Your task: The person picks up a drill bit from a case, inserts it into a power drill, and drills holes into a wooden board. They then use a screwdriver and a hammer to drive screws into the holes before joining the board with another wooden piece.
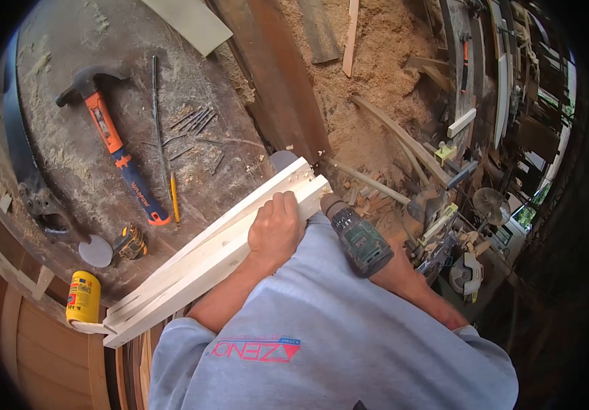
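The left hand point(275, 229) lies palm down on top of a bundle of pale wooden boards point(205, 256), fingers curled over their upper edge near the far end, pressing them in place; the boards rest on the edge of a round, sawdust-strewn table point(69, 157) and against the person's body, their long axis running from lower left to upper right, the near end beside a yellow bottle point(83, 296) and the far end, which shows small holes, pointing toward the sawdust-covered floor point(376, 75); the right hand is hidden behind a green cordless drill point(357, 239) that it grips, only the forearm showing, and the drill's nose points up and left, touching the boards' far end; on the table lie an orange-handled hammer point(113, 140), a pencil point(174, 198), scattered nails point(195, 123) and a tape measure point(130, 242), all apart from the boards.
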`<state>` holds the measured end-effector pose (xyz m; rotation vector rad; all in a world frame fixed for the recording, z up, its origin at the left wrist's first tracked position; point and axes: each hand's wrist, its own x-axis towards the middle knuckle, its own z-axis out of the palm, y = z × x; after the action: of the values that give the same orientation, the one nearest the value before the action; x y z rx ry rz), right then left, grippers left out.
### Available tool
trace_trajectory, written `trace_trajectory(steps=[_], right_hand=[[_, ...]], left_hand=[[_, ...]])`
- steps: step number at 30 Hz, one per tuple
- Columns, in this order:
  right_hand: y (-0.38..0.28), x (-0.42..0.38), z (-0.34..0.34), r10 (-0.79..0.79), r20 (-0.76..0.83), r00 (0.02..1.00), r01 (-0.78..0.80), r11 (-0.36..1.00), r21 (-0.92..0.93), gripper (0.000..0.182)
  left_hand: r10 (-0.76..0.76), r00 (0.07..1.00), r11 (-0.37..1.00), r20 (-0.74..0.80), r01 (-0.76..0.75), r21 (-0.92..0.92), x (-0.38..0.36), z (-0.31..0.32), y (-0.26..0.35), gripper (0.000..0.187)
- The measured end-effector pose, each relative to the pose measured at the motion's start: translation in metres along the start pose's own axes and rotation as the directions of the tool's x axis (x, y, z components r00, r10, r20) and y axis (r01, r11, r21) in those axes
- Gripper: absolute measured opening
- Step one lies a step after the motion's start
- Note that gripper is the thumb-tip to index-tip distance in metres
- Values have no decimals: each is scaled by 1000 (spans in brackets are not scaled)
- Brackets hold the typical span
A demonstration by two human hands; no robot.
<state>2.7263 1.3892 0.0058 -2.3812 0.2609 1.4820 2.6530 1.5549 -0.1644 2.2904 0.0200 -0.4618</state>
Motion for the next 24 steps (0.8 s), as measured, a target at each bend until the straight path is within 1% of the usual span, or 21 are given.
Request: trace_trajectory(steps=[1, 2, 3, 4, 5, 7, 8, 10, 14, 15, 16, 17, 18, 19, 20, 21, 22, 23, 24], right_hand=[[5, 6, 2, -54, -5, 999, 54, 998, 11, 45], [8, 7, 2, -51, 14, 999, 51, 999, 13, 45], [6, 4, 3, 6, 26, 1000, -8, 997, 79, 47], [4, 7, 0, 45, 25, 999, -48, 989, 137, 48], [5, 10, -3, 24, 16, 1000, -26, 990, 137, 48], [12, -1, -3, 21, 29, 999, -24, 990, 136, 51], [16, -5, -3, 21, 24, 999, -24, 989, 145, 51], [22, -15, -2, -1, 12, 1000, -1, 981, 192, 49], [32, -42, -8, -56, -23, 998, 60, 963, 263, 45], [35, -55, -18, -391, -59, 919, 375, 909, -184, 41], [34, -71, -24, -535, -7, 845, 488, 776, -400, 40], [34, -88, -31, -663, 44, 747, 555, 585, -591, 38], [30, -112, -33, -447, -144, 883, 374, 854, -362, 34], [32, -125, -31, -169, -258, 951, 159, 985, -60, 31], [37, -125, -26, -182, -290, 940, 175, 983, -51, 31], [42, -121, -24, -84, -387, 918, 153, 976, 152, 28], [47, -114, -21, 22, -450, 893, 152, 925, 348, 26], [55, -101, -20, -6, -461, 887, 186, 919, 346, 26], [64, -81, -19, -19, -505, 863, 230, 905, 358, 24]], left_hand=[[-18, 1000, 1000, -7, 18, 5, 5, -1, -2, 49], [-6, 1000, 1000, -5, 6, -21, 6, -4, -1, 44], [9, 1000, 999, 4, -9, -49, 2, -9, 2, 39], [-2, 1000, 998, 9, 2, -60, 1, -7, 1, 38], [0, 1000, 999, -10, 0, -47, 5, -4, -1, 38], [-30, 1000, 999, 6, 30, -16, 0, -1, -1, 43], [-22, 1000, 1000, 9, 22, -11, -1, -2, 0, 43], [-37, 999, 999, 5, 37, -38, 0, -6, 3, 43], [4, 999, 1000, -35, -5, -17, 4, -10, 6, 41], [-7, 999, 1000, -33, 6, -19, 4, -9, 6, 42], [-22, 999, 1000, -33, 21, -23, 3, -8, 7, 42], [-8, 999, 1000, -37, 8, -17, 2, -7, 7, 42], [-3, 1000, 1000, -22, 3, -9, 2, -8, 5, 42], [8, 1000, 1000, -14, -8, 4, 4, -10, 5, 42], [-5, 1000, 1000, 9, 4, 13, 6, -14, 8, 43], [19, 1000, 999, -7, -18, 31, 7, -15, 9, 43], [42, 999, 999, 10, -42, 2, 7, -14, 8, 49], [54, 998, 998, 19, -54, -23, 9, -15, 4, 55], [60, 995, 995, 82, -53, -82, 13, -18, 2, 64]])
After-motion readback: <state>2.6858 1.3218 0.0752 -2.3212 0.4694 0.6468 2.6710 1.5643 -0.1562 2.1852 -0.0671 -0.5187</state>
